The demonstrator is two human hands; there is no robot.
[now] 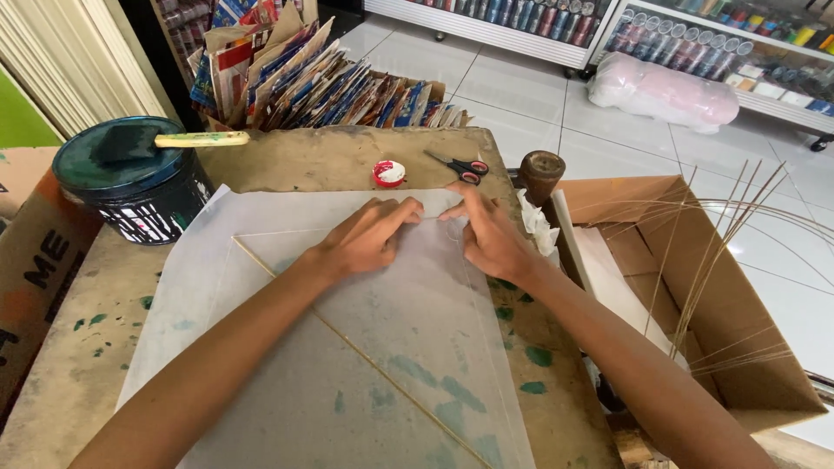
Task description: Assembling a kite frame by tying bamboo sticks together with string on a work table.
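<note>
A thin translucent paper sheet (417,330) lies on the worktable (330,156), over another white sheet (200,260). A thin bamboo stick (365,356) runs diagonally across the paper. My left hand (369,234) presses flat on the paper's far corner, fingers pointing right. My right hand (491,234) rests beside it, fingertips pinching or pressing the paper's folded edge at that same corner. The two hands nearly touch.
A dark paint can (130,187) with a brush handle (200,139) stands at the left. A small red-rimmed glue pot (389,174), scissors (459,165) and a wooden knob (540,174) lie beyond my hands. A cardboard box (695,287) with thin sticks is at right.
</note>
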